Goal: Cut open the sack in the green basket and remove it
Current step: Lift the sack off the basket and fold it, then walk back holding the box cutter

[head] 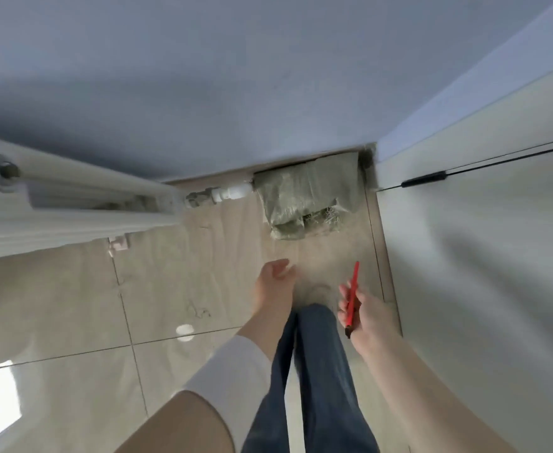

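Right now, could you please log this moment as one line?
left hand open, empty | right hand grips red tool | sack in floor corner, untouched

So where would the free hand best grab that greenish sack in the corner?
Probably the sack by the loose folded flap at its near edge, coming from the front: wall behind, pipe left and panel right block other sides.

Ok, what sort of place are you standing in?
Likely a room corner in a home: tiled floor, a white radiator with its pipe along the wall, and a woven sack lying in the corner.
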The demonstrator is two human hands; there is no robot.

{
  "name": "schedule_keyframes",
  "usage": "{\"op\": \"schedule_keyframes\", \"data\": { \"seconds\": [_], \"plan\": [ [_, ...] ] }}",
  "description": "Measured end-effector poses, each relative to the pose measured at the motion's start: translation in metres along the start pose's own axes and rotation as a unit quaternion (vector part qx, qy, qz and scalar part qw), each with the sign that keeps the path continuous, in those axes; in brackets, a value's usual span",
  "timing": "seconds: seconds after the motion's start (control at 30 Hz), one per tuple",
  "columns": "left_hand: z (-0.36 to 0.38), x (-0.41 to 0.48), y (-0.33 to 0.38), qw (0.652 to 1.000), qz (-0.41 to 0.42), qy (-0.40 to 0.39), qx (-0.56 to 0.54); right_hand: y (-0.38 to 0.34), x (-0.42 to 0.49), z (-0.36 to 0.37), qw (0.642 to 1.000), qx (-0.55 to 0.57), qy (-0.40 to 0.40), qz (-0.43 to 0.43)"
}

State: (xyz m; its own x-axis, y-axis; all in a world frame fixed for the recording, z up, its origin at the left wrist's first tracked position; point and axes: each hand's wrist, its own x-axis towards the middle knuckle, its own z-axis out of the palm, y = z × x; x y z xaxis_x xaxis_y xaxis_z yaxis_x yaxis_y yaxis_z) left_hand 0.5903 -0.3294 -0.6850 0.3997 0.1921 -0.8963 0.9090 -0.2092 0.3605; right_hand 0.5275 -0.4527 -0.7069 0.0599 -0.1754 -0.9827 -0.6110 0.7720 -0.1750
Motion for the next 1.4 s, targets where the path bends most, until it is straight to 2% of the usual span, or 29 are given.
{"op": "schedule_keyframes", "data": {
  "seconds": [0.1, 0.23, 0.37, 0.47, 0.57, 0.67, 0.8, 0.93, 1.0, 1.2, 1.3, 1.4],
  "plan": [
    [-0.025, -0.098, 0.015, 0.998, -0.008, -0.061, -0.025, 0.004, -0.112, -0.012, 0.999, 0.010, -0.048, -0.011],
    [-0.055, -0.199, 0.053, 0.993, 0.051, -0.084, -0.065, -0.014, -0.229, -0.016, 0.994, 0.022, -0.077, -0.071],
    [-0.078, -0.265, 0.088, 0.979, 0.069, -0.107, -0.159, -0.036, -0.317, -0.020, 0.985, 0.005, -0.094, -0.148],
    [-0.088, -0.297, 0.105, 0.969, 0.082, -0.158, -0.171, -0.033, -0.372, -0.025, 0.977, 0.014, -0.089, -0.195],
    [-0.094, -0.323, 0.120, 0.959, 0.102, -0.230, -0.131, -0.018, -0.415, -0.030, 0.964, 0.073, -0.081, -0.244],
    [-0.104, -0.347, 0.121, 0.938, 0.139, -0.317, -0.031, 0.011, -0.443, -0.032, 0.943, 0.171, -0.050, -0.282],
    [-0.126, -0.366, 0.103, 0.901, 0.148, -0.399, 0.082, 0.062, -0.472, -0.026, 0.915, 0.294, -0.017, -0.275],
    [-0.135, -0.390, 0.055, 0.889, 0.102, -0.422, 0.142, 0.111, -0.500, -0.049, 0.860, 0.422, 0.013, -0.286],
    [-0.133, -0.409, 0.027, 0.872, 0.094, -0.447, 0.178, 0.138, -0.511, -0.075, 0.824, 0.480, 0.040, -0.298],
    [-0.129, -0.477, -0.085, 0.792, 0.086, -0.521, 0.307, 0.257, -0.543, -0.149, 0.746, 0.581, 0.107, -0.309],
    [-0.140, -0.508, -0.166, 0.742, 0.083, -0.550, 0.374, 0.338, -0.552, -0.178, 0.689, 0.643, 0.129, -0.308],
    [-0.166, -0.537, -0.261, 0.708, 0.051, -0.556, 0.433, 0.430, -0.560, -0.209, 0.624, 0.701, 0.158, -0.307]
  ]
}}
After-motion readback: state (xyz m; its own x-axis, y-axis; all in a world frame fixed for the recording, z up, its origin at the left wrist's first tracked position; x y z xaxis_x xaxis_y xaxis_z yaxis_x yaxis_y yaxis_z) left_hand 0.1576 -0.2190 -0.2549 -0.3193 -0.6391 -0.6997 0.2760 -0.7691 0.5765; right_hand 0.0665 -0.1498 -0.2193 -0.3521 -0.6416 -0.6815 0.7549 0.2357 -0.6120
